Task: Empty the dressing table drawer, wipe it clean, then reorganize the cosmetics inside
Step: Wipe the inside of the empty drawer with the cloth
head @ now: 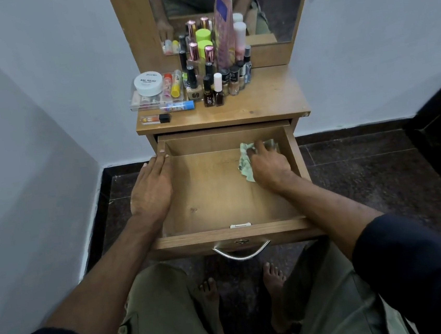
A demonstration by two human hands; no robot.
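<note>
My right grip [269,163] bunches a crumpled pale green cloth [245,164] against the bare floor of the wooden drawer [229,236], at its far right corner, while my left grip [152,186] lies flat with straight fingers along the drawer's left wall. The drawer is pulled out, plain wood grain inside, a curved metal handle [242,254] at its front. The cosmetics [205,81], bottles, tubes and a round white jar, crowd the far left of the wooden counter [266,99] below a mirror [273,3], between pale walls on dark speckled flooring.

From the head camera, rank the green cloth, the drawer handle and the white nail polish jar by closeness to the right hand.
1. green cloth: under the right hand, in the drawer's far right corner.
2. drawer handle: on the drawer front, toward the person.
3. white nail polish jar: on the tabletop, far left.
</note>
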